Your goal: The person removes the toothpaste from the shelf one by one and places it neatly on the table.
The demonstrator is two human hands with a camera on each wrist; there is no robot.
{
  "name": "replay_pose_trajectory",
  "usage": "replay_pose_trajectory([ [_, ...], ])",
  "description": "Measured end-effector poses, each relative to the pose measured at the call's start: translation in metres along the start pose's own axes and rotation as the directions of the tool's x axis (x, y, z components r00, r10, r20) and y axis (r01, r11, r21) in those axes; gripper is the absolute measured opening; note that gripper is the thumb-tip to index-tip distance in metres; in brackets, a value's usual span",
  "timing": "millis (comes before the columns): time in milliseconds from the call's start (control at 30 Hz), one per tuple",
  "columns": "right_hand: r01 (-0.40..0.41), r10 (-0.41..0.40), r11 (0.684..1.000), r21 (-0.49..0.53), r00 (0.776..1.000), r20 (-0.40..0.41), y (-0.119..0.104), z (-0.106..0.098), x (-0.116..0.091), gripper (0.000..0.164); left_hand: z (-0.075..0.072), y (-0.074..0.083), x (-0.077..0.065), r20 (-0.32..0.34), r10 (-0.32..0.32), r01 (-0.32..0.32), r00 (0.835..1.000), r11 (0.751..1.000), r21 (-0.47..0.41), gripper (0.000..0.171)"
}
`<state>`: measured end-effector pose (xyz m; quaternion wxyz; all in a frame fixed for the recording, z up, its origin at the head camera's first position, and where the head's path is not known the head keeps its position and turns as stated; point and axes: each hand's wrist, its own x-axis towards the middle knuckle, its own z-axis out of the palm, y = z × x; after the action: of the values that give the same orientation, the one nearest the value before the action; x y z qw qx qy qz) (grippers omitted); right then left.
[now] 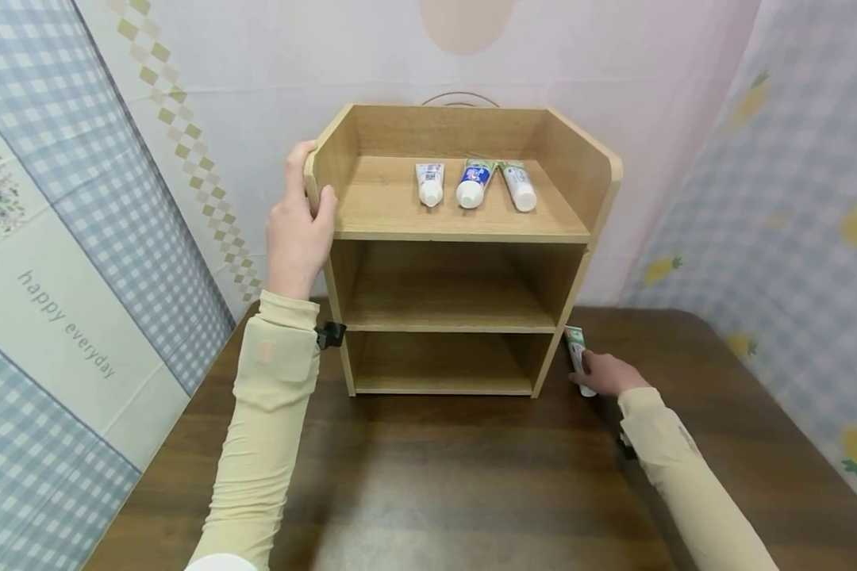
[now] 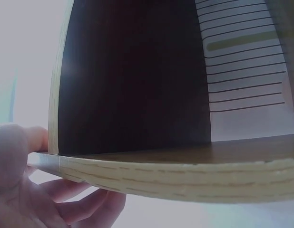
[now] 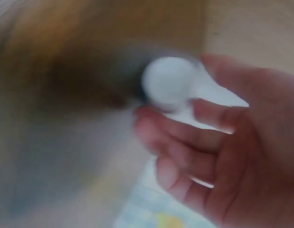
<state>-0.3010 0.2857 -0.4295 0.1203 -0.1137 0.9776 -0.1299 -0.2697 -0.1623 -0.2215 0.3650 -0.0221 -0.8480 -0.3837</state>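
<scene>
Beige sleeves, right hand gripping tube between thumb and fingers, left hand gripping shelf

Over there, 3 small white plastic tubes lie side by side on the boxy pale-wood shelf, which stands on the flat brown wooden table; 1 slim white-and-green plastic tube sits right of it, in the right hand.

Tube — smooth plastic, table — glossy wood
</scene>
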Motion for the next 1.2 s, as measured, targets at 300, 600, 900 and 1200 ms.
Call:
replay_pose_trajectory([
  [300, 0.241, -0.243, 0.962, -0.129, 0.97, -0.005, -0.073, -0.053, -0.055, 0.019, 0.001, 0.0, 0.0, -0.009, -0.012, 0.012, 1.0, 1.0, 0.004, 0.049],
  [600, 0.511, -0.584, 0.798, -0.319, 0.787, -0.199, -0.16, -0.102, -0.099, 0.005, 0.001, 0.001, 0.001, -0.014, -0.013, 0.013, 1.0, 1.0, -0.001, 0.05],
  [900, 0.542, -0.689, 0.724, -0.426, 0.579, -0.435, -0.223, -0.156, -0.091, 0.007, -0.001, 0.0, 0.001, -0.02, -0.009, 0.009, 1.0, 1.0, -0.002, 0.05],
  [1200, 0.406, -0.684, 0.725, -0.556, 0.512, -0.519, -0.251, -0.188, -0.048, 0.02, 0.0, 0.002, 0.0, 0.003, -0.011, 0.011, 1.0, 1.0, 0.008, 0.05],
])
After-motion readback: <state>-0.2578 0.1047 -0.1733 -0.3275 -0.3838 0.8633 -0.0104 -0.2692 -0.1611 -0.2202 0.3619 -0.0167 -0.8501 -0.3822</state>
